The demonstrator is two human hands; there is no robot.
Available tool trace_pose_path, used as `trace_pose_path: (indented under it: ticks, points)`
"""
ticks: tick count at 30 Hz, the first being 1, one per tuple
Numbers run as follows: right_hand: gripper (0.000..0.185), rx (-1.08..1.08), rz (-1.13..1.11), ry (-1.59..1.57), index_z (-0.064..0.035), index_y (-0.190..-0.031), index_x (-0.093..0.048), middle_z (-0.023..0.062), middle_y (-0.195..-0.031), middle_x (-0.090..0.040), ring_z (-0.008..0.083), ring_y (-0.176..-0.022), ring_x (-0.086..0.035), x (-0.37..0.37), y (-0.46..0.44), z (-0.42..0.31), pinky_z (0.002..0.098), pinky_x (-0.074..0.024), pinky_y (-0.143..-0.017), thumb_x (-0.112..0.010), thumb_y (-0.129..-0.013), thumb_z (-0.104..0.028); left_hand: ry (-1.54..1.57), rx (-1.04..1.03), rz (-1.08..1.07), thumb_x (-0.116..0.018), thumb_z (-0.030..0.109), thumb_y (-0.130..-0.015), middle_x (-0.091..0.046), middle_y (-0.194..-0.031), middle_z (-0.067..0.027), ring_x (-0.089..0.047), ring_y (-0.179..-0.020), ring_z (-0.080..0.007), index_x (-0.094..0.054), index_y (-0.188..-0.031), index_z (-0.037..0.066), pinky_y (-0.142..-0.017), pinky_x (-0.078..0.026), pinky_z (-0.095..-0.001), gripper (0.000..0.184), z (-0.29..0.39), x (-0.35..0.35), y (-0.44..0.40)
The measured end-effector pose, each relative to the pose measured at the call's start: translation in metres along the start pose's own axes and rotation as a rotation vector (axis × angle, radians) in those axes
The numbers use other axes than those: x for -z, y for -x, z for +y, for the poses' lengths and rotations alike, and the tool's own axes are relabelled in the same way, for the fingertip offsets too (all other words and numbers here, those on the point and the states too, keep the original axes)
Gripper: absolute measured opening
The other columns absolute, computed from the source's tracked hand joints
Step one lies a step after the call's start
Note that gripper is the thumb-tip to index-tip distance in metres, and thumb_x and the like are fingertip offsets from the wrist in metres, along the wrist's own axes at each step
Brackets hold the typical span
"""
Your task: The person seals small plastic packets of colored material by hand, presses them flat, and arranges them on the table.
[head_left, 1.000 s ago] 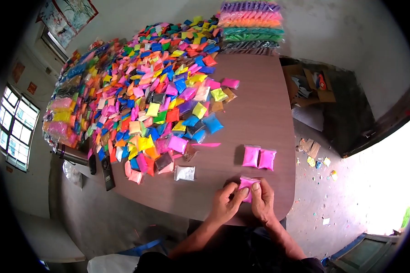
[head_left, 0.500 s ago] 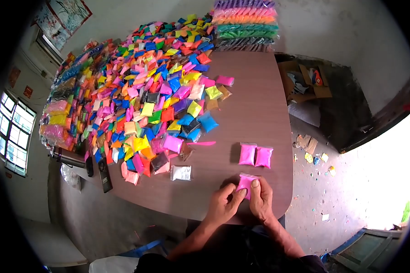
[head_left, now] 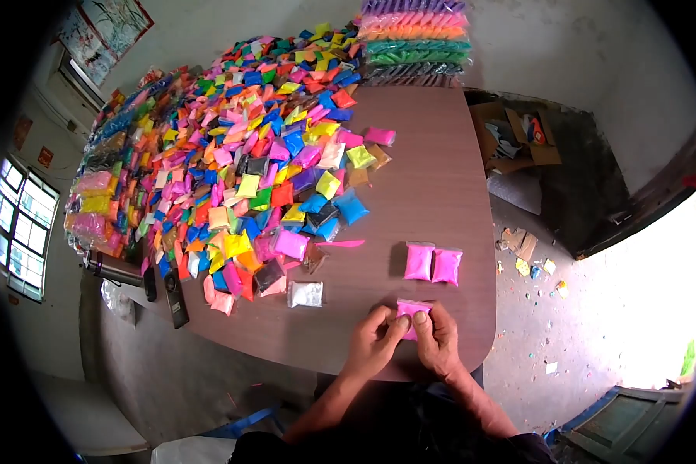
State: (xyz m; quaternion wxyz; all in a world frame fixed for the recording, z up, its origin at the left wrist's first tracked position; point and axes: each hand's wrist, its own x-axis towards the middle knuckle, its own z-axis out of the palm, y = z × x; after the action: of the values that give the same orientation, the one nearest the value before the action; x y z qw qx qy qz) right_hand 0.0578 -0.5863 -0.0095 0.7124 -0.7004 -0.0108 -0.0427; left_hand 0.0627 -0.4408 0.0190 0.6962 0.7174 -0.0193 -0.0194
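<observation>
A small clear packet of pink clay-like material (head_left: 414, 308) is held between my two hands near the front edge of the table. My left hand (head_left: 377, 340) pinches its left side, thumb on top. On the right side, my right hand (head_left: 438, 340) grips it with the thumb pressed on its face. Fingers beneath the packet are hidden. Just beyond my hands, two similar pink packets (head_left: 446, 267) lie side by side on the brown table (head_left: 425, 178). Left of my hands rests a packet of white material (head_left: 306, 294).
A large heap of multicoloured packets (head_left: 247, 185) covers the table's left side. Stacked bags of sorted colours (head_left: 416, 39) stand at the back. A pink strip (head_left: 342, 243) lies by the heap. Right of the table, an open cardboard box (head_left: 522, 139) and scraps are on the floor.
My hands and the held pink packet have shifted slightly left and down. My right thumb has moved lower and inward on the packet. The other packets lie as before.
</observation>
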Motion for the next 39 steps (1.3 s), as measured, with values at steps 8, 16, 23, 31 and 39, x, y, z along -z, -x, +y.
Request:
trace_pose_path:
  ticks: [8,16,23,31,39]
  points:
    - [0.026,-0.012,0.041,-0.012,0.0027,-0.105,-0.064,0.0065,-0.083,-0.065,0.0116,-0.077,-0.056,-0.001,0.0,0.002,0.0289,-0.0483,-0.068,-0.059,-0.105,-0.023,-0.061,-0.087,-0.004,-0.067,0.014,-0.099,-0.055,-0.069,0.0054,-0.044,-0.062,-0.0014,-0.062,-0.087,0.003,-0.053,-0.034,-0.0227,0.017,-0.002,-0.002,0.001]
    - [0.024,0.03,-0.043,0.011,0.0028,-0.104,-0.065,0.005,-0.081,-0.065,0.0096,-0.074,-0.055,-0.002,-0.002,0.0,0.0277,-0.0478,-0.067,-0.062,-0.103,-0.021,0.145,0.111,-0.01,-0.067,0.013,-0.101,-0.059,-0.077,0.0024,-0.049,-0.069,-0.0041,-0.058,-0.087,0.001,-0.059,-0.04,-0.0238,0.021,-0.01,0.005,0.003]
    - [0.023,-0.017,-0.021,-0.011,0.0035,-0.105,-0.064,0.0049,-0.081,-0.065,0.0088,-0.075,-0.055,-0.001,-0.001,-0.005,0.0267,-0.0475,-0.067,-0.063,-0.103,-0.019,0.071,0.017,-0.018,-0.067,0.013,-0.1,-0.055,-0.074,0.003,-0.049,-0.071,-0.0029,-0.06,-0.087,0.001,-0.061,-0.04,-0.0218,0.019,-0.004,0.004,0.0]
    - [0.018,0.035,-0.039,-0.014,0.0033,-0.099,-0.067,0.0059,-0.078,-0.064,0.0101,-0.074,-0.058,-0.004,-0.003,-0.003,0.0265,-0.0484,-0.067,-0.061,-0.102,-0.014,0.108,0.065,0.01,-0.065,0.012,-0.101,-0.058,-0.074,0.004,-0.049,-0.066,-0.0017,-0.065,-0.092,0.002,-0.058,-0.038,-0.0207,0.013,-0.003,0.005,0.0]
    - [0.018,0.043,-0.008,0.084,0.0025,-0.102,-0.066,0.0038,-0.082,-0.064,0.0091,-0.077,-0.055,-0.004,-0.002,-0.008,0.0261,-0.0467,-0.07,-0.059,-0.103,-0.014,-0.014,-0.032,0.008,-0.068,0.012,-0.098,-0.058,-0.074,0.0068,-0.048,-0.066,-0.0002,-0.067,-0.094,0.003,-0.057,-0.037,-0.0202,0.01,-0.015,0.007,-0.006]
